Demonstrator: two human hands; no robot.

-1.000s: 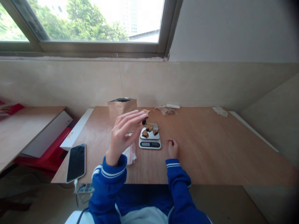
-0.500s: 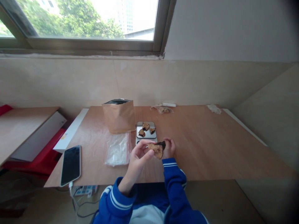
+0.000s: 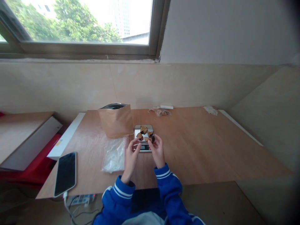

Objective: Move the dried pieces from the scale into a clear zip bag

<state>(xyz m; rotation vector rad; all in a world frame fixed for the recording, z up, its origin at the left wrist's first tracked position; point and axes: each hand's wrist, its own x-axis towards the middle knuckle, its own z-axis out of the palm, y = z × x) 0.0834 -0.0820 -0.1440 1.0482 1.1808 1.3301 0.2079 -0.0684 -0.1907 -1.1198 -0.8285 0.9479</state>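
Brown piece (image 3: 147,139) partly behind fingers (image 3: 150,145) of the right hand (image 3: 158,151), scale display (image 3: 144,147) unreadable

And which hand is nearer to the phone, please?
Left. The left hand is to the right of the phone, at the near left of the scale; the right hand is even farther, at its near right.
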